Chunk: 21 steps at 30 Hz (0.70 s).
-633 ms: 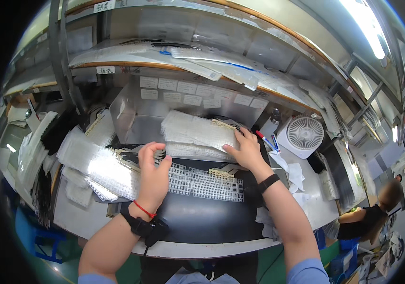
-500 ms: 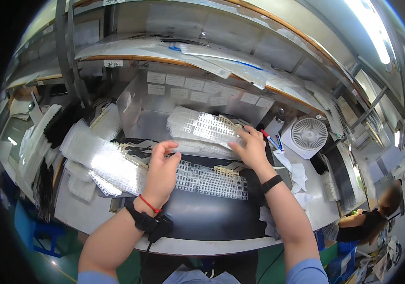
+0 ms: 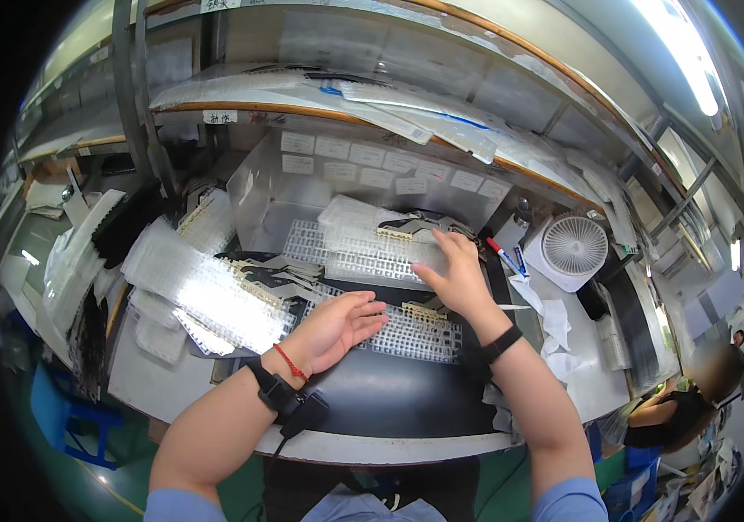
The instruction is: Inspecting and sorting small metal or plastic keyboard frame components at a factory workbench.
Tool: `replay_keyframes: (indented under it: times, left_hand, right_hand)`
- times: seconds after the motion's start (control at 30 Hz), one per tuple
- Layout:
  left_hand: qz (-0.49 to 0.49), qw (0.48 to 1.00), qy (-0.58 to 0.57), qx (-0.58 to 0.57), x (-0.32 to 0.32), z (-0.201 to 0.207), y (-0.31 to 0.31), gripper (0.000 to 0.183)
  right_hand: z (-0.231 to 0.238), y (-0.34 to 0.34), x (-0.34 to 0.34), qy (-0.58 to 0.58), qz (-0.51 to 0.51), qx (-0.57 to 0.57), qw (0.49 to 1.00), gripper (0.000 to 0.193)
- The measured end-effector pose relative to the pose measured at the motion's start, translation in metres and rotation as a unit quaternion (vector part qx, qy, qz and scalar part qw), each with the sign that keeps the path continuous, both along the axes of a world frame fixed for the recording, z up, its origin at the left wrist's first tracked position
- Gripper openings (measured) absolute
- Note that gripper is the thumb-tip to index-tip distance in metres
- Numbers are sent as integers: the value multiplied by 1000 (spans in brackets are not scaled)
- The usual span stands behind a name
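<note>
A long shelf (image 3: 302,111) runs over the pale counter (image 3: 150,383), and a big dark mat (image 3: 389,404) lies on the counter in front of the person. On the left I see a big pile of clear sheets (image 3: 206,291), slanting from the back left down toward the person's left wrist. Another pile, the back pile (image 3: 363,252), lies the long way from left to right, past the mat's middle. A white fan (image 3: 574,245) stands off to the right. In the middle, on the mat, is a thin sheet with rows of little squares (image 3: 415,339). Its long side goes left to right, and its right end tips a bit toward the person. The left hand (image 3: 337,331) is nearer to it, over its left part, with loose, bent fingers and nothing in them. The right hand (image 3: 452,270) is farther back, by the right end of the back pile, with thumb and fingers spread wide. I can't tell if either hand touches a sheet. Two little pens (image 3: 502,253) lie just right of the right hand.
</note>
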<state>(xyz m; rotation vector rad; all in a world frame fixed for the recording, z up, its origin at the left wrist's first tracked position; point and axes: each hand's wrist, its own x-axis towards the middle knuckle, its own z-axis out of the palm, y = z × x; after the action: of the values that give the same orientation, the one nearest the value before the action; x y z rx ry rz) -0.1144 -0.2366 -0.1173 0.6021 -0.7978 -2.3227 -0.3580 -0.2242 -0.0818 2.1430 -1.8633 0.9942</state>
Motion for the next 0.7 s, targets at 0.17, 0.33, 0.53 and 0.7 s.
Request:
replay_keyframes:
  times: [0.17,0.33,0.53,0.7]
  left_hand:
    - [9,999,22,22,3,-3,-7,37]
    - [50,997,25,48,4,-8,-9,37]
    - [76,994,51,61,4,-4,-10,36]
    - [80,991,89,63,4,10,0,38]
  right_hand:
    - [-5,-8,12,66,-89,56,992,65]
    - [-7,-14,6,43,-82,45,995,56]
    - [10,0,-5,-420,149,124,887,11]
    - [34,44,-13,-512,145,163,831,16]
